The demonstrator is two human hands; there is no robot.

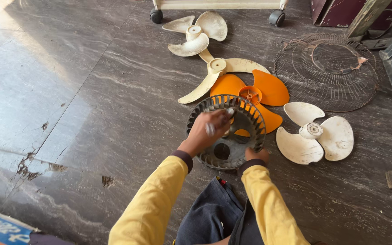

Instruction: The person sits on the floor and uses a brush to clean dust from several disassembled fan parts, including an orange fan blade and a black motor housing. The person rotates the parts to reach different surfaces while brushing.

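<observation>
I have the grey blower wheel (227,132) tilted up off the floor just in front of my knees, its open face turned toward me. My right hand (256,155) is clenched on the near rim at the lower right, fingers hooked over the edge, and it carries the wheel. My left hand (210,128) reaches over the upper rim and into the wheel, closed around a small pale thing (210,129) that I cannot make out, its tip close to the slats. The wheel looks like light moulded plastic, stiff as a whole, but I judge the thin slats round it could snap or bend if squeezed, so the solid rim and the flat hub plate with its round hole (222,151) seem the safer places to hold. It looks dusty and dry, so I doubt it will slip. As a container it is a shallow drum, and I see nothing loose inside, only my hand and the hub. Behind it on the floor lies an orange fan blade (268,90), partly hidden by the wheel, with two cream fan blades (205,36) beyond it toward the far edge, a white fan blade (316,134) just beside the wheel on the right, and a rusty wire fan guard (327,70) toward the far right corner, holding nothing.
</observation>
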